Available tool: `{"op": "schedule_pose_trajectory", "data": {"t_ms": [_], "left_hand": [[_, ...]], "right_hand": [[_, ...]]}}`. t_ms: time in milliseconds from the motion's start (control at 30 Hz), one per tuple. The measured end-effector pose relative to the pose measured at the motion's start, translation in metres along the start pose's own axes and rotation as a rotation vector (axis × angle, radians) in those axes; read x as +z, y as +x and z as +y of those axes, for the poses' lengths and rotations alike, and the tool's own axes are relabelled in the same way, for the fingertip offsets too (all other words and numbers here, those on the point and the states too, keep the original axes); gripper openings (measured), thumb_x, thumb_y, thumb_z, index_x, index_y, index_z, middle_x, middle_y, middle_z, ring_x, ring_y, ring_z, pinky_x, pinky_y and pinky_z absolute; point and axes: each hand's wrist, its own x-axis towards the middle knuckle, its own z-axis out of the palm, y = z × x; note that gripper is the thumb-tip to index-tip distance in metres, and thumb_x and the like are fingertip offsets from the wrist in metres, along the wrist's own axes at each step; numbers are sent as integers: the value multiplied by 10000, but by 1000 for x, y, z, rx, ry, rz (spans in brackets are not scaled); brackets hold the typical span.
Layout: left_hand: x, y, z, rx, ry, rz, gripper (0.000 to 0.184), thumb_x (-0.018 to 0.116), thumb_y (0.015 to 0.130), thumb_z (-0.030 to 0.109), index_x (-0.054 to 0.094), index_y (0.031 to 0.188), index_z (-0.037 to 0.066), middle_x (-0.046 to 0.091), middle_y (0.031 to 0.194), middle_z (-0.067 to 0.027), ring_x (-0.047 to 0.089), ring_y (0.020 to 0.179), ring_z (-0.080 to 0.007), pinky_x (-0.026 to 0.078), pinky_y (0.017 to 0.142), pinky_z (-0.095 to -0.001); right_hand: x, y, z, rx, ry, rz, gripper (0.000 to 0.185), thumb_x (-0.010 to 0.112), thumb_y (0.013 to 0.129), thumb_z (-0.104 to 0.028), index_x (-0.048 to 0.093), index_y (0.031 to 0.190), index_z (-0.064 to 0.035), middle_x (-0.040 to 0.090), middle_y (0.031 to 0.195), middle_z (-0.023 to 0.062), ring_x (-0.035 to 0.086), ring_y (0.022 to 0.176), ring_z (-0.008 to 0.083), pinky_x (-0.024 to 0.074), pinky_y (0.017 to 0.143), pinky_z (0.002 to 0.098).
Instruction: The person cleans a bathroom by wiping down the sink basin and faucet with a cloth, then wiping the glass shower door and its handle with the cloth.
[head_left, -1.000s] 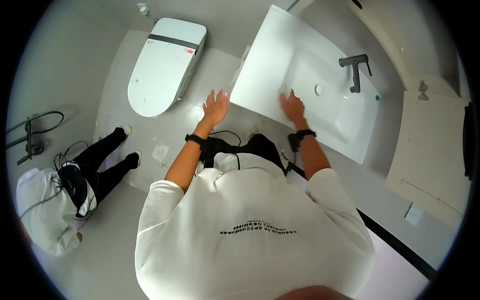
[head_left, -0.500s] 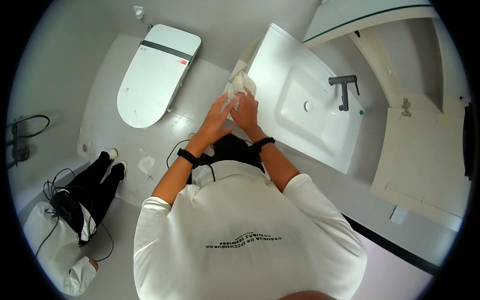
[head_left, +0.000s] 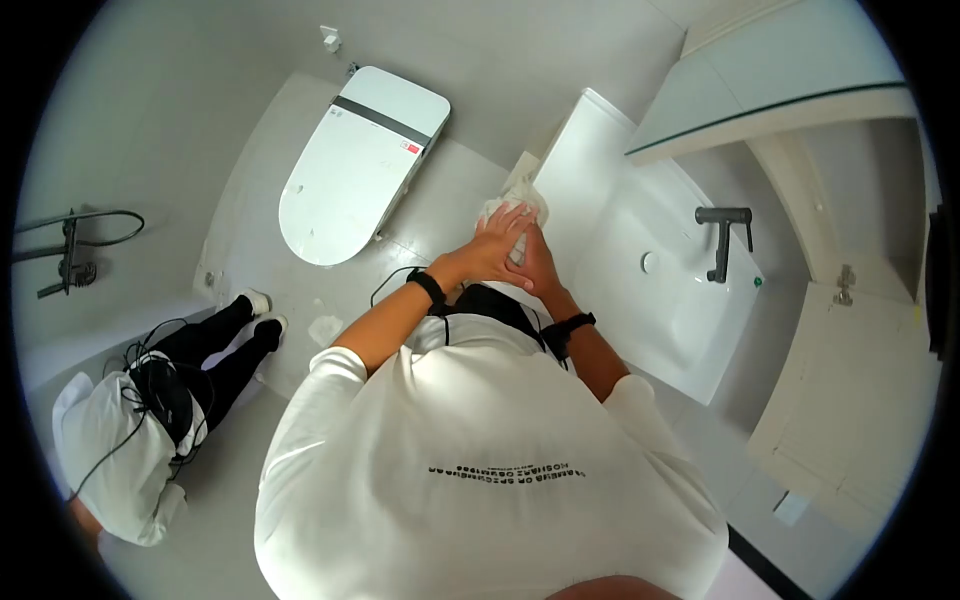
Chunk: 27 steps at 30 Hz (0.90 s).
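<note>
A crumpled off-white cloth [head_left: 522, 193] is bunched between my two hands, beside the left edge of the white washbasin [head_left: 572, 160]. My left hand [head_left: 490, 250] lies over the near side of the cloth, its fingers bent across it and reaching to the other hand. From the right, my right hand [head_left: 537, 262] grips the same cloth, its fingers partly hidden behind the bundle. The two hands touch each other. Black bands with thin cables circle both wrists.
A white toilet [head_left: 350, 180] with closed lid stands to the left. A dark faucet [head_left: 722, 240] rises at the basin's right side. An open cabinet door [head_left: 840, 400] hangs at right below a mirror cabinet [head_left: 770, 90]. Another person [head_left: 130, 440] stands at lower left, near a shower fixture [head_left: 70, 250].
The view has shifted, so the room appears farther right and lower. My left hand has come over the cloth and now meets my right hand. The other person's arm has moved.
</note>
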Motion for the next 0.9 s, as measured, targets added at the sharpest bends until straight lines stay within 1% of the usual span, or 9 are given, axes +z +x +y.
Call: {"op": "schedule_pose_trajectory", "data": {"t_ms": [233, 333, 433, 533, 567, 700, 800, 833, 900], "left_hand": [[14, 46, -9, 129, 309, -81, 1352, 800, 570, 721, 105, 1591, 171, 117, 1645, -135, 23, 1513, -415, 127, 1133, -689], [1, 63, -14, 185, 349, -160, 1314, 816, 620, 660, 75, 1595, 186, 113, 1641, -153, 37, 1509, -430, 141, 1146, -662], [-14, 89, -20, 162, 343, -314, 1298, 861, 619, 558, 83, 1594, 198, 89, 1655, -118, -1, 1520, -396, 118, 1171, -634], [-6, 113, -27, 202, 405, -285, 1276, 883, 629, 436, 75, 1594, 227, 83, 1658, -107, 4, 1519, -402, 119, 1182, -621], [-10, 116, -23, 257, 379, -241, 1221, 881, 635, 407, 133, 1589, 256, 117, 1650, -112, 32, 1515, -413, 137, 1167, -646], [2, 120, -37, 305, 413, -237, 1066, 851, 665, 395, 281, 1555, 260, 222, 1618, -102, 87, 1506, -417, 153, 1135, -684], [-20, 115, -26, 392, 372, -376, 1051, 856, 660, 358, 300, 1547, 258, 257, 1601, -99, 105, 1505, -404, 147, 1139, -677], [-28, 121, -25, 471, 361, -391, 991, 848, 673, 344, 351, 1520, 208, 338, 1552, -114, 164, 1492, -403, 142, 1142, -668], [-39, 142, -36, 465, 302, -413, 936, 845, 684, 327, 386, 1480, 148, 390, 1509, -115, 221, 1467, -411, 167, 1149, -639]], "right_hand": [[-19, -5, 9, 115, -12, 110, 882, 733, 837, -289, 242, 1494, 36, 292, 1531, 300, 328, 1396, 462, 322, 1142, 479], [-22, -2, 17, 144, -66, 137, 897, 732, 839, -285, 228, 1516, 18, 261, 1550, 308, 310, 1411, 468, 334, 1139, 489], [-36, 14, 22, 130, -99, 191, 874, 726, 845, -306, 257, 1510, 14, 257, 1564, 287, 301, 1425, 448, 344, 1138, 471], [-45, 16, 25, 211, -83, 239, 801, 711, 860, -270, 307, 1482, 33, 310, 1541, 282, 335, 1412, 436, 350, 1133, 442], [-49, 15, 16, 266, -36, 267, 788, 708, 861, -270, 321, 1478, 32, 302, 1554, 255, 320, 1423, 426, 331, 1149, 428], [-22, -7, 23, 187, -19, 557, 742, 693, 876, -260, 348, 1453, 55, 304, 1537, 254, 335, 1409, 415, 333, 1149, 433], [-34, -27, 2, 255, -117, 553, 550, 680, 886, -202, 488, 1362, -6, 427, 1459, 176, 482, 1290, 377, 410, 1078, 431], [-42, -28, 2, 273, -152, 578, 507, 675, 882, -185, 513, 1332, -17, 452, 1434, 160, 503, 1263, 365, 426, 1055, 426], [-48, -31, 2, 302, -242, 582, 424, 666, 874, -149, 564, 1271, -41, 501, 1385, 129, 545, 1207, 340, 460, 1009, 416]]}}
